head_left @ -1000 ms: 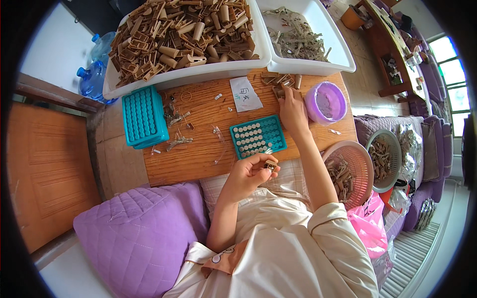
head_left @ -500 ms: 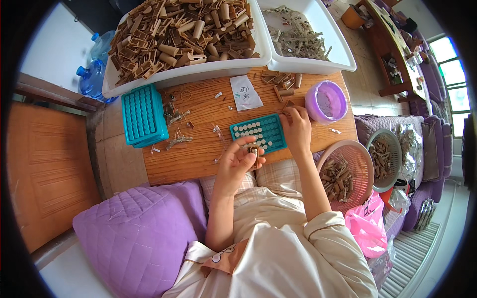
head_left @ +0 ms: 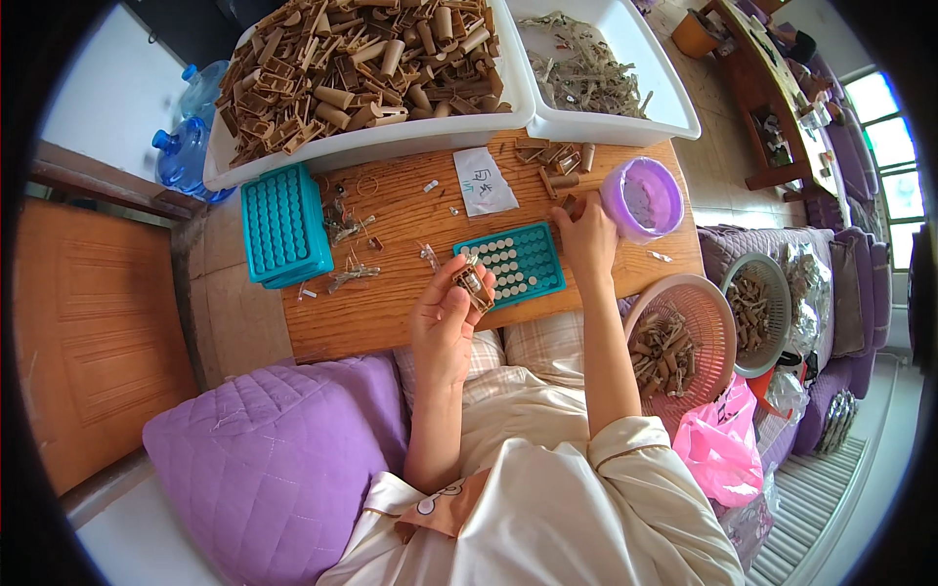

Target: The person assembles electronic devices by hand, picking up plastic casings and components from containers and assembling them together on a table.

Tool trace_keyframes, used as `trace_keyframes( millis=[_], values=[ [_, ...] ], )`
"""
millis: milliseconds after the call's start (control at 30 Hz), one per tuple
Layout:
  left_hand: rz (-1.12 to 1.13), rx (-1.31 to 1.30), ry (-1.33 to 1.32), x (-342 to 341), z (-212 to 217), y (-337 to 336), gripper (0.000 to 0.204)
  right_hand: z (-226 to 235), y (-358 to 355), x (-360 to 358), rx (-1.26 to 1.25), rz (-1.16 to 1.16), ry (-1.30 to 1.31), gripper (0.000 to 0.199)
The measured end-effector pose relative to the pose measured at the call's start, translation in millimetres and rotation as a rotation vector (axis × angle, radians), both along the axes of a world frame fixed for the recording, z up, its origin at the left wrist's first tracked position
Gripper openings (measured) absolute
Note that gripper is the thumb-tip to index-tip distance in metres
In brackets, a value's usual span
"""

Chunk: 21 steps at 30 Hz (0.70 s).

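Note:
My left hand [head_left: 443, 327] holds up a small brown plastic casing [head_left: 474, 287] with shiny metal parts inside, tilted between thumb and fingers. It hovers at the near left corner of a teal tray [head_left: 543, 256]. White round pieces [head_left: 498, 257] fill the tray's left wells, and its right part shows bare wells. Beyond the tray's right end, my right hand [head_left: 590, 244] is closed at the table, with a brown plastic piece [head_left: 570, 203] at its fingertips. The fingers partly hide that piece. Right beside this hand stands a purple tub [head_left: 625, 217].
White bins of brown casings [head_left: 366, 73] and metal strips [head_left: 576, 73] line the far side. Stacked teal trays [head_left: 283, 227] stand left, near loose metal parts [head_left: 352, 273]. A paper note [head_left: 485, 183] lies midtable. Pink [head_left: 718, 317] and grey [head_left: 779, 322] baskets sit right.
My left hand has moved left and slightly up, turning the casing to a tilt. My right hand has shifted a little right and nearer the tub, its fingers curled at the brown piece.

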<state>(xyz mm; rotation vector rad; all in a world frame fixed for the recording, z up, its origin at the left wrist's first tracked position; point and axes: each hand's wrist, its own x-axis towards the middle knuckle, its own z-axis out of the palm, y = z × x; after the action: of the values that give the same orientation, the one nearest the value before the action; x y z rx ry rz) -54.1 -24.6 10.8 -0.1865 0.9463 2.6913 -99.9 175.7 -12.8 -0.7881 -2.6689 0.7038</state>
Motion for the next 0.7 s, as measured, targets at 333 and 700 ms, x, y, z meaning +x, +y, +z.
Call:
trace_keyframes(
  millis=[333, 700],
  values=[
    [0.007, 0.13, 0.135, 7, 18, -9, 0.037, 13, -3, 6, 0.157, 0.068, 0.1, 0.015],
    [0.13, 0.081, 0.184, 15, 27, -6, 0.035, 98, -102, 54, 0.084, 0.694, 0.686, 0.033]
  ],
)
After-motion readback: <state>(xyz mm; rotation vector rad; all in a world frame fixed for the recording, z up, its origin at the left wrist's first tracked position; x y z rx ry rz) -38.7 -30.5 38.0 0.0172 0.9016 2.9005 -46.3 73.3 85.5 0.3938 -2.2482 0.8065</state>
